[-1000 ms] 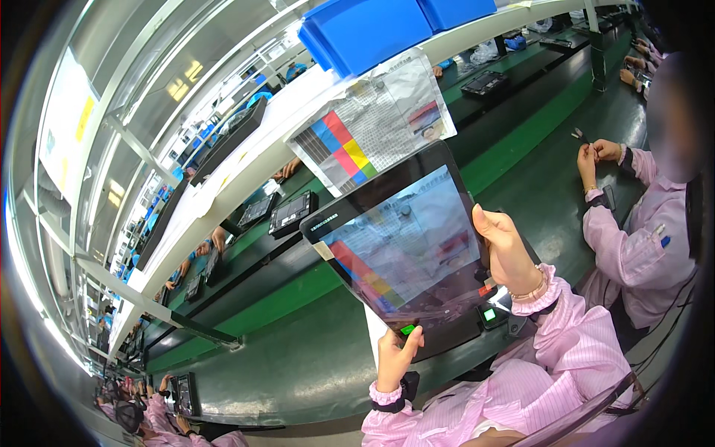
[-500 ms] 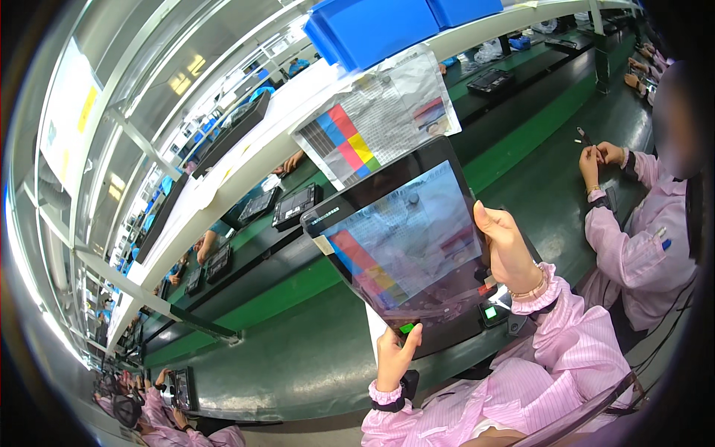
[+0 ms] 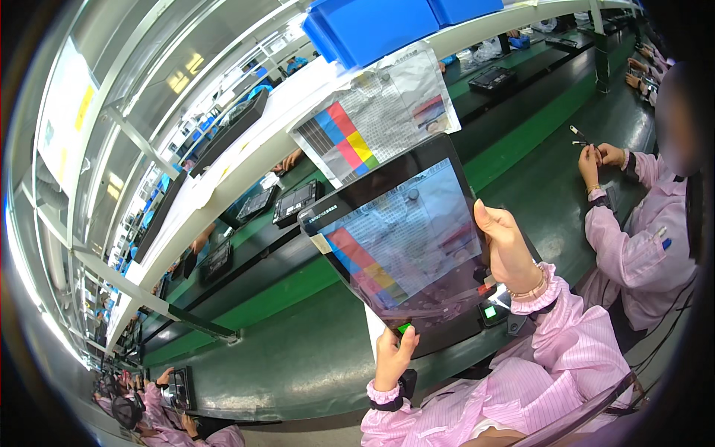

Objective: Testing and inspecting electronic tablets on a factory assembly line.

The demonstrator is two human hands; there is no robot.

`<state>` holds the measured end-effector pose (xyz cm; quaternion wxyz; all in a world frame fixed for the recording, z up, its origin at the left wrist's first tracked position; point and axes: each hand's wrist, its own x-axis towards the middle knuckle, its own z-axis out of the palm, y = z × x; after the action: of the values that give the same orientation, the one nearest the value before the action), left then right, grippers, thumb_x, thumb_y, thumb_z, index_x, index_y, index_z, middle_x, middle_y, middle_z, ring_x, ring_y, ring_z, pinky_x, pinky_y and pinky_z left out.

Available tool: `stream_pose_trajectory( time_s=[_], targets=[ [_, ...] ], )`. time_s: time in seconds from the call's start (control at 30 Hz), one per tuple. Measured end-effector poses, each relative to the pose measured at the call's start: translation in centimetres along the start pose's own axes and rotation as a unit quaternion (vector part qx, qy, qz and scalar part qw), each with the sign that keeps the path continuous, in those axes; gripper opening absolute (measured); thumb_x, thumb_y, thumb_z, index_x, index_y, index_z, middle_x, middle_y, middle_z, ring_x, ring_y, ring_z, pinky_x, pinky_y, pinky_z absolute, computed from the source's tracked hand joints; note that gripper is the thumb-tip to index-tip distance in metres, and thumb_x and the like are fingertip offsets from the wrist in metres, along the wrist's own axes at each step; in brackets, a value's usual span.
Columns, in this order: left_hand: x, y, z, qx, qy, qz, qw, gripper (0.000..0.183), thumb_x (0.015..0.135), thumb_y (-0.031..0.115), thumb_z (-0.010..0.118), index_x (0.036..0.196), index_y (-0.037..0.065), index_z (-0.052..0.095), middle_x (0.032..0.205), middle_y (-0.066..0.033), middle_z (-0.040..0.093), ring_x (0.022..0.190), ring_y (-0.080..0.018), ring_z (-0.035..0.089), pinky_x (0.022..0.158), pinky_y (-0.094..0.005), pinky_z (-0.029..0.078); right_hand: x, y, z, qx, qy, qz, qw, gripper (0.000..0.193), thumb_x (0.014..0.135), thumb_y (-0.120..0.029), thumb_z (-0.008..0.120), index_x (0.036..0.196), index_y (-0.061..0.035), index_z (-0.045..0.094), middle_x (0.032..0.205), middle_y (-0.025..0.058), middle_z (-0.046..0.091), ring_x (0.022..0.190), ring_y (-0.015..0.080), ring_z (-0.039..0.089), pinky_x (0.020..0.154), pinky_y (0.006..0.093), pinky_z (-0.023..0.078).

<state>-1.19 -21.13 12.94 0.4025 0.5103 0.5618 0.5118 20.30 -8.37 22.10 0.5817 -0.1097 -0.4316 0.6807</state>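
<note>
A black tablet [image 3: 406, 231] is held up tilted in both my hands, above the green workbench. Its lit screen shows a picture of the printed sheet behind it. My left hand [image 3: 392, 357] grips the tablet's lower left edge, thumb on the front. At the right edge my right hand [image 3: 508, 249] is closed round the frame, thumb pointing up. Past the tablet's top hangs a printed test sheet [image 3: 387, 112] with colour blocks, text and grey stripes. Beneath the tablet lies another dark device with a small green-lit square [image 3: 490, 313].
Blue bins [image 3: 372, 30] stand on the white shelf rail [image 3: 223, 179] above the bench. Several black devices [image 3: 298, 203] lie on the dark conveyor strip beyond the green bench [image 3: 298, 372]. A co-worker in pink [image 3: 633, 231] sits at the right, holding a small cable; others sit at lower left.
The tablet and my left hand have shifted very slightly to the left. The picture on its screen looks a little sharper. My grip is the same.
</note>
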Motion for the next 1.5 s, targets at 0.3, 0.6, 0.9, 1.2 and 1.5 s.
stream_pose_trajectory(
  time_s=[0.3,0.6,0.9,1.2,1.5],
  targets=[
    [0.1,0.0,-0.1,-0.006,0.004,-0.002,1.000,0.019,0.093,0.019,0.057,0.091,0.001,0.053,0.065,-0.0010,0.058,0.052,-0.0054,0.048,0.048,-0.0215,0.038,0.1,0.1,0.0,-0.009,-0.002,0.002,1.000,0.045,0.101,-0.032,0.041,0.109,0.0073,0.060,0.104,0.0119,0.066,0.093,0.0154,0.064,0.084,0.0294,0.050],
    [1.3,-0.1,-0.8,0.218,0.006,0.220,0.951,0.026,0.092,0.016,0.058,0.111,-0.001,0.055,0.083,-0.0087,0.064,0.068,-0.0151,0.061,0.063,-0.0285,0.048,0.0,1.4,-0.5,-0.016,0.002,0.034,0.999,0.042,0.100,-0.031,0.043,0.112,0.0068,0.059,0.106,0.0110,0.066,0.095,0.0150,0.062,0.088,0.0291,0.048],
    [4.6,0.1,-3.0,-0.017,0.106,0.078,0.991,0.036,0.099,0.025,0.046,0.124,-0.001,0.051,0.104,-0.0026,0.058,0.094,-0.0100,0.052,0.083,-0.0252,0.041,-1.6,9.0,-1.2,-0.031,0.060,0.100,0.993,0.049,0.098,-0.027,0.049,0.138,0.0005,0.040,0.137,0.0081,0.048,0.127,0.0139,0.043,0.107,0.0271,0.029],
    [7.6,-4.5,-4.0,-0.075,0.111,-0.040,0.990,0.034,0.100,0.034,0.044,0.089,0.004,0.057,0.076,0.0066,0.048,0.069,-0.0026,0.040,0.060,-0.0214,0.033,-2.2,12.4,-4.1,-0.062,0.108,0.123,0.985,0.030,0.098,-0.030,0.050,0.099,-0.0035,0.064,0.085,-0.0070,0.058,0.081,0.0010,0.050,0.075,0.0190,0.040],
    [0.9,-8.1,-6.5,0.456,-0.004,0.072,0.887,0.044,0.088,0.018,0.060,0.127,0.002,0.047,0.130,-0.0195,0.047,0.121,-0.0355,0.043,0.095,-0.0426,0.041,-0.4,17.5,-7.9,-0.131,0.277,0.258,0.916,0.043,0.097,-0.038,0.049,0.106,0.0020,0.061,0.116,0.0136,0.060,0.114,0.0182,0.048,0.099,0.0359,0.035]
  ],
)
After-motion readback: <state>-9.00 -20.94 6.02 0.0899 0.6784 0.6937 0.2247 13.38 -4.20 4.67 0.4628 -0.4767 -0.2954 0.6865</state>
